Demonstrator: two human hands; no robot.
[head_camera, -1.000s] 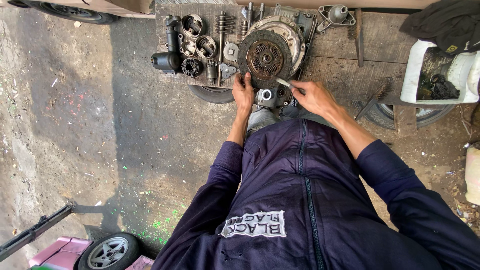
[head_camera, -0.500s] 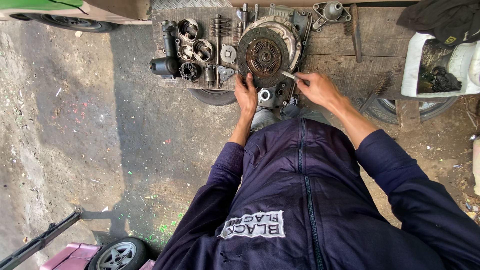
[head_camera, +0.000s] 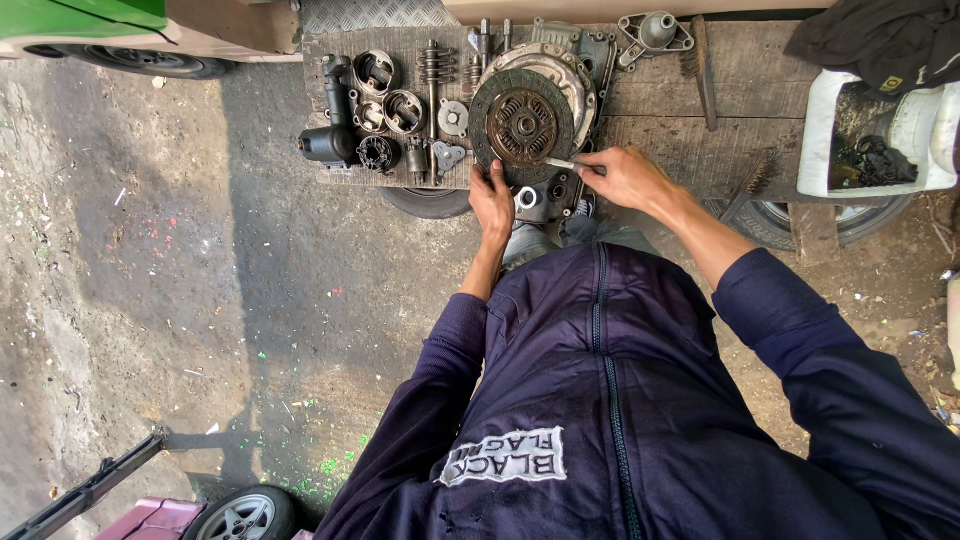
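- Rusty clutch disc (head_camera: 522, 126) is steadied at its lower edge by the left hand (head_camera: 492, 200) on the wooden bench (head_camera: 690, 150).
- A slim metal tool (head_camera: 560, 163), clamped in the right hand (head_camera: 622, 178), is pressed to the disc; careful working of its face appears in hand.

You have a single view, from the camera on your head, looking almost straight down over your chest and arms. The wooden bench (head_camera: 700, 140) runs across the top, from 11 to 1 o'clock, at arm's reach. Your left hand (head_camera: 492, 200) and right hand (head_camera: 622, 178) sit near 12 o'clock. Bare ground (head_camera: 180, 280) fills 9 o'clock. No second view overlaps it.
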